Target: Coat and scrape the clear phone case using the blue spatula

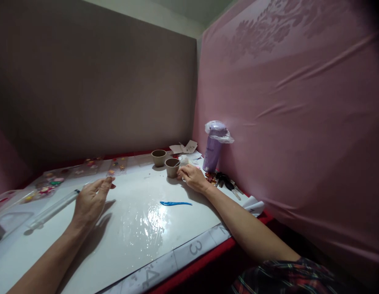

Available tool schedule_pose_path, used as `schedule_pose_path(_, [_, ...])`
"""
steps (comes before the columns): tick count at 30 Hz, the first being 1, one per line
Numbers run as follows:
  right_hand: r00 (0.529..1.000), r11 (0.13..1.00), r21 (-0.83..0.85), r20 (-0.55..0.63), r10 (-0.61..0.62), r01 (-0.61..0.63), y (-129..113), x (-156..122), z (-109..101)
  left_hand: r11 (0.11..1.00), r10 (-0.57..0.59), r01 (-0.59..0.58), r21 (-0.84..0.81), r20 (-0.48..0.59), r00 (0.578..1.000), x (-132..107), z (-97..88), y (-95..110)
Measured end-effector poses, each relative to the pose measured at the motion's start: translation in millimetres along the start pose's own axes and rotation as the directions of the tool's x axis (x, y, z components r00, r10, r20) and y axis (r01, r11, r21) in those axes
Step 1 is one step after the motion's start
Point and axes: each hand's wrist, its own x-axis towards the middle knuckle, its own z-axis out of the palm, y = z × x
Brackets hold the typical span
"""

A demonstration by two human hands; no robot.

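My left hand (pixel 93 200) is raised over the left part of the white table (pixel 137 245), its thumb and fingers pressed together; whatever may be between them is too small to make out. A long clear tube-like rod (pixel 54 210) lies just left of it. My right hand (pixel 191 176) has its fingers curled close to the right side of a small brown cup (pixel 171 169), and I cannot tell what they grip. A thin stick (pixel 177 163) leans inside that cup. Behind it stands a second brown cup (pixel 159 159). A blue modelling tool (pixel 176 203) lies flat between my hands.
A purple bottle (pixel 212 149) with plastic wrap on top stands at the right by the pink cloth wall. Keys (pixel 226 181) and papers (pixel 189 147) lie near it. Clear trays with colourful small pieces (pixel 46 190) occupy the left. A grey panel (pixel 100 81) closes the back.
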Motion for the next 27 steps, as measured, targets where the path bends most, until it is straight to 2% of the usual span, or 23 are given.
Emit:
schedule_pose_path(6, [0.978,0.987,-0.057,-0.156,0.141,-0.151,12.3,4.5,-1.0,1.000,0.011,-0.011,0.005,-0.005,1.000,-1.1,-1.8,-0.3])
schedule_pose_path(13, [0.985,0.989,-0.064,-0.113,0.129,-0.137,14.5,4.6,3.8,1.000,0.008,-0.007,0.013,-0.016,1.000,-1.5,-0.5,2.7])
schedule_pose_path(21, [0.937,0.965,-0.056,-0.258,0.235,-0.258,18.6,6.0,0.4,1.000,0.005,-0.004,0.022,-0.001,1.000,-0.8,-0.4,0.3])
schedule_pose_path(27, [0.947,0.973,-0.030,-0.237,0.217,-0.230,23.1,6.3,2.7,1.000,0.000,0.000,0.021,-0.008,1.000,0.0,1.8,2.3])
